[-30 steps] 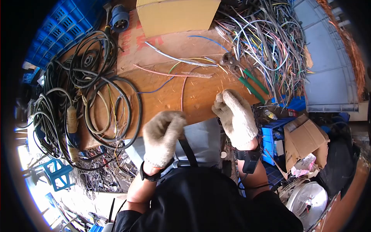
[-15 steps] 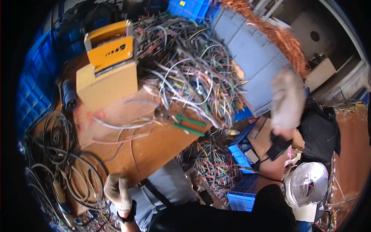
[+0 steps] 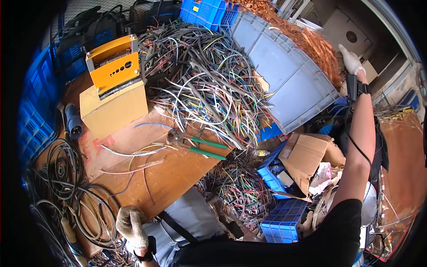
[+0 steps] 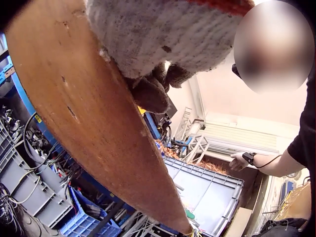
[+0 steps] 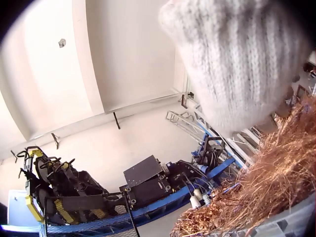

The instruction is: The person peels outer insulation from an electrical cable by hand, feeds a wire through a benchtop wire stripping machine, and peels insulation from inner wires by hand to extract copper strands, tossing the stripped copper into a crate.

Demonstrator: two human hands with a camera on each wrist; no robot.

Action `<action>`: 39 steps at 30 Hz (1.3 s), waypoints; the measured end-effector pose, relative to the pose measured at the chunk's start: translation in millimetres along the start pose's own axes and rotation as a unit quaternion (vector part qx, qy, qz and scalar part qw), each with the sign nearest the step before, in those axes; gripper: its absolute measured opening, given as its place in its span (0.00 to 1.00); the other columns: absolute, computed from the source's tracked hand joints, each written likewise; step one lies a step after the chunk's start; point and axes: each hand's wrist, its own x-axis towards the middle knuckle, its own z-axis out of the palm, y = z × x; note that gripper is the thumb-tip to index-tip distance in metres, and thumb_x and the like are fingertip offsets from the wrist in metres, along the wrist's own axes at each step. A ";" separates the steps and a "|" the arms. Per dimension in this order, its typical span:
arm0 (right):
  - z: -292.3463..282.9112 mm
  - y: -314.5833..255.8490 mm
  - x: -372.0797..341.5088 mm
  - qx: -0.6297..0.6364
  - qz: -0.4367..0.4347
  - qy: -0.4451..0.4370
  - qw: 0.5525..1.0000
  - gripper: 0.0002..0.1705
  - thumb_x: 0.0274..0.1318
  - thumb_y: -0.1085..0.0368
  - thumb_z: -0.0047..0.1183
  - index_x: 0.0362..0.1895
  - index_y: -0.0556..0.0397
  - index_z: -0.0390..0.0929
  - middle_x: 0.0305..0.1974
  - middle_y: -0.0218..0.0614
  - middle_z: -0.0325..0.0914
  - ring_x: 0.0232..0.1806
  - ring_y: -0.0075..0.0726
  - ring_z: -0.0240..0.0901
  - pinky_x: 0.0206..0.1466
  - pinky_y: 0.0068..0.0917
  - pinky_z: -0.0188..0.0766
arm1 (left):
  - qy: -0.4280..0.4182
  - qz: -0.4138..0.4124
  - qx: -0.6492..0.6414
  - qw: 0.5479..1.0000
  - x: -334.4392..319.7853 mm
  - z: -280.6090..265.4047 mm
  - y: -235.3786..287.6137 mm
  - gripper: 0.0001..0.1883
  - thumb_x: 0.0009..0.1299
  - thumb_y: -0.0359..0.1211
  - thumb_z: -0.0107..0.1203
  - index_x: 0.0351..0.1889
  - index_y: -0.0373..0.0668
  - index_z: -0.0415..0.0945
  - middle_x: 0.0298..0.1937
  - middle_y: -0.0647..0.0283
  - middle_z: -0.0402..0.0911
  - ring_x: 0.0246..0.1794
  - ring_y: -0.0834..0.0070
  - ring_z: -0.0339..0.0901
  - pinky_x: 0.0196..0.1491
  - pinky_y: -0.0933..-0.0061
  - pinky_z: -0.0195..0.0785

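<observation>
My right hand (image 3: 351, 60), in a white knitted glove, reaches far out to the upper right on a stretched arm. It is beside a heap of bare copper wire (image 3: 327, 51) at the grey crate (image 3: 289, 73); in the right wrist view the glove (image 5: 237, 64) hides its fingers, with copper strands (image 5: 261, 182) below and right. Nothing shows in that hand. My left hand (image 3: 131, 227), gloved too, stays by the near edge of the wooden table (image 3: 178, 178), fingers loosely curled and nothing seen in them. Green-handled pincers (image 3: 207, 147) lie on the table among loose wires.
A large tangle of cut wires (image 3: 200, 75) covers the table's far right. A yellow machine (image 3: 115, 69) stands on a cardboard box (image 3: 115, 111). Coiled black cables (image 3: 66, 169) lie at left. An opened carton (image 3: 307, 155) and a blue crate (image 3: 280, 224) are below the arm.
The view has swung to the right. My right hand has gone from over the near table edge out to the copper heap. My left hand stays near the table edge.
</observation>
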 end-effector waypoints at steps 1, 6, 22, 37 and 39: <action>2.2 2.4 -1.3 -0.001 0.001 -0.001 1.000 0.44 0.62 0.30 0.45 0.55 0.61 0.81 0.48 0.46 0.84 0.47 0.41 0.80 0.50 0.35 0.73 | 0.002 0.000 -0.010 1.000 0.8 1.8 2.4 0.10 0.73 0.33 0.56 0.32 0.37 0.76 0.28 0.65 0.77 0.23 0.82 0.71 0.26 0.81 0.61; -0.8 1.5 -21.4 0.308 0.059 -0.067 0.947 0.37 0.67 0.32 0.46 0.47 0.55 0.84 0.43 0.40 0.85 0.41 0.31 0.79 0.43 0.28 0.73 | -0.035 0.015 -0.005 0.999 1.6 -4.7 -4.9 0.14 0.77 0.40 0.56 0.36 0.39 0.75 0.26 0.69 0.76 0.23 0.85 0.69 0.24 0.83 0.58; -18.5 -38.1 -63.5 0.516 -0.020 -0.097 0.851 0.29 0.72 0.47 0.50 0.60 0.60 0.75 0.54 0.43 0.81 0.54 0.38 0.78 0.61 0.32 0.70 | -0.026 0.025 0.053 0.998 2.3 -4.0 13.1 0.07 0.71 0.28 0.55 0.30 0.36 0.76 0.28 0.65 0.76 0.26 0.79 0.71 0.31 0.77 0.64; 238.5 -162.0 -408.5 0.386 -0.162 -0.329 0.846 0.12 0.57 0.71 0.65 0.46 0.54 0.83 0.33 0.25 0.80 0.31 0.15 0.69 0.36 0.19 0.68 | -0.069 0.040 0.055 0.995 5.1 -12.7 1.3 0.08 0.73 0.29 0.53 0.36 0.34 0.78 0.30 0.63 0.79 0.28 0.78 0.77 0.34 0.76 0.69; 249.2 -162.0 -418.4 0.331 -0.176 -0.296 0.879 0.08 0.60 0.69 0.63 0.44 0.54 0.84 0.30 0.28 0.79 0.27 0.17 0.68 0.31 0.21 0.66 | -0.068 0.028 0.051 0.996 4.3 -12.0 2.9 0.07 0.73 0.29 0.52 0.36 0.34 0.78 0.31 0.62 0.79 0.29 0.77 0.77 0.35 0.76 0.70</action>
